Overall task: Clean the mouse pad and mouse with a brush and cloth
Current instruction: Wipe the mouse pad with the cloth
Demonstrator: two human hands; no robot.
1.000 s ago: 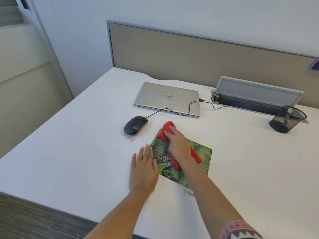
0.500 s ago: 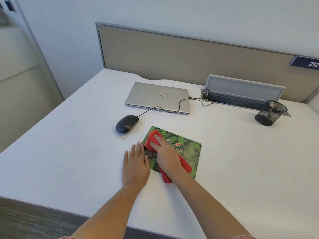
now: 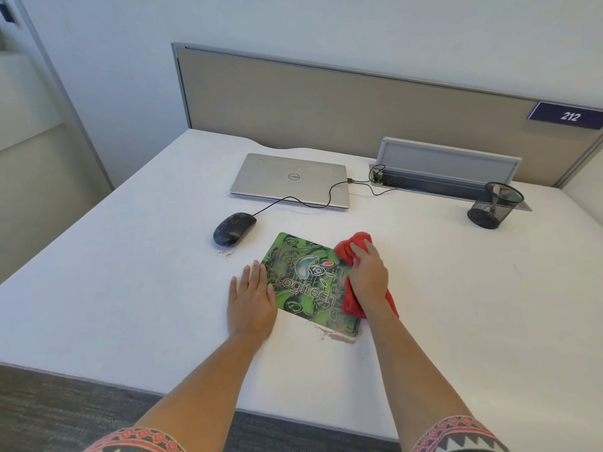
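A green patterned mouse pad point(image 3: 305, 288) lies on the white desk point(image 3: 130, 272). My right hand point(image 3: 370, 278) presses a bunched red cloth point(image 3: 350, 249) onto the pad's right edge. My left hand point(image 3: 251, 300) lies flat, fingers together, on the desk and the pad's left edge. A black wired mouse point(image 3: 233, 229) sits on the desk just left of and beyond the pad. I see no brush.
A closed silver laptop point(image 3: 290, 179) lies behind the mouse, its cable running to a grey cable box point(image 3: 447, 164). A black mesh cup point(image 3: 494, 205) stands at right. Brown crumbs point(image 3: 225, 254) lie near the mouse and a brown smear point(image 3: 339, 336) at the pad's near corner.
My right hand has swept the red cloth from the pad's left side across to its right edge. My left hand stays flat at the pad's left edge.
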